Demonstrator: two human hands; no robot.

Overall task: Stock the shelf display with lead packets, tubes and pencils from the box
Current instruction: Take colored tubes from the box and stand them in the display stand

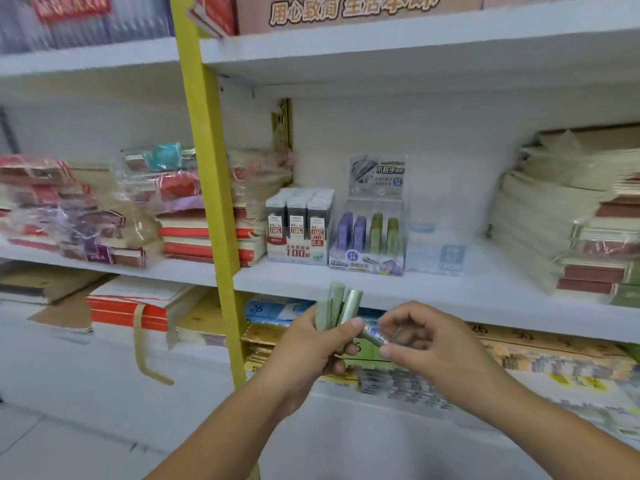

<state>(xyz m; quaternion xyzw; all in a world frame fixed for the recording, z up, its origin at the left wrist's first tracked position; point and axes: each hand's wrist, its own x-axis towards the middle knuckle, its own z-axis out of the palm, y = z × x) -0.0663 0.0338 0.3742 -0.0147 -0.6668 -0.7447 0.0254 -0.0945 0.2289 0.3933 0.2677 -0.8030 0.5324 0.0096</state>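
Nearest, a bundle of pale green tubes (341, 304) is gripped upright in the left hand (311, 344), whose fingers are curled round it. Three matte, slim green tops can be counted above the thumb. One silvery tube (374, 336) with a blue-printed label is pinched between the thumb and fingertips of the right hand (426, 341), and its left end lies against the bundle. Both hands are held just below the front edge of the white shelf (450, 289). Farther back on that shelf a clear display stand (369, 233) is seen, holding two purple tubes (351, 232) and two olive-green tubes (384, 232). To its left, grey lead packets (299, 226) are lined three across. To its right, one pale blue box (436, 251) is set.
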